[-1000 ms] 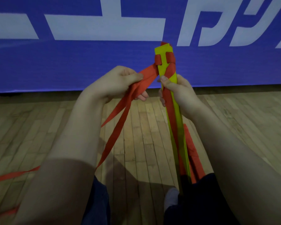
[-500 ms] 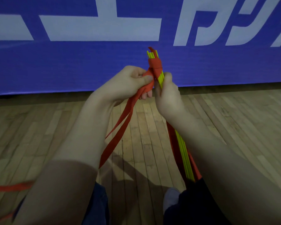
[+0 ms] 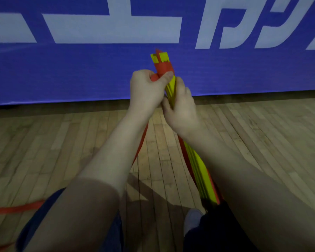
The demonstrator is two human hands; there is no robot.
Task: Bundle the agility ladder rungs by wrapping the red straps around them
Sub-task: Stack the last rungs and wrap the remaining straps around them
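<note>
- Head view, banner (image 3: 80, 73): blue with white lettering, standing behind the work at the back edge of the floor. No change of note.
- Floor (image 3: 262, 142): wooden boards. A loose tail of strap lies across them at lower left.
- Rungs (image 3: 200, 175): yellow, stacked into one bundle that slants up from the person's lap to the hands, with the far end showing above them. The bundle now shows its stacked edges. One second ago it showed a broad face, so it has been turned.
- Straps (image 3: 163, 67): red. A turn sits round the bundle just below its far end, and another length runs down alongside the rungs. A second ago the straps ran out to the left in a long diagonal. Now they are drawn in against the bundle. Judged: one pass of wrapping is being closed, and much strap is left to wind.
- Left hand (image 3: 145, 88): curled round the straps, thumb pressing them onto the wrap. It was well apart from the bundle a second ago, near it half a second ago, and now touches the right hand.
- Right hand (image 3: 180, 108): gripping the rungs just below the wrap and steadying the bundle. It sits slightly lower on the bundle than before.
</note>
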